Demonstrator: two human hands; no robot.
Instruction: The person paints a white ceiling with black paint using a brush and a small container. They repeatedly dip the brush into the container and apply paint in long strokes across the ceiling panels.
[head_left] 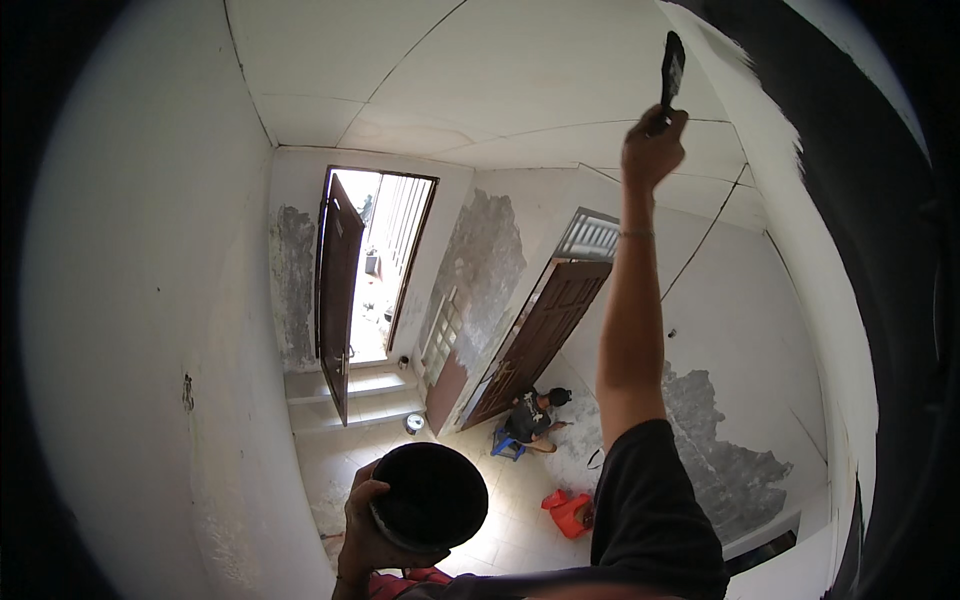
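Observation:
High above me, my right hand (653,152) is closed round the handle of a paintbrush (674,62). The brush points upward, dark along its length, with the pale ceiling (560,70) behind it; I cannot tell whether it touches anything. Low in front of my body, my left hand (362,530) grips the side of a round paint bucket (432,497), thumb near the rim. The bucket's inside looks black, so its fill level is hidden. Along the right runs a broad black painted band (850,115) with a ragged edge against white wall.
Far below, a person (530,415) sits on a blue stool (507,443) by a brown door (540,335). A red bag (567,513) and a small paint can (414,424) stand on the tiled floor. Another door (342,290) hangs open above steps (375,408). Grey patches (725,440) mark the walls.

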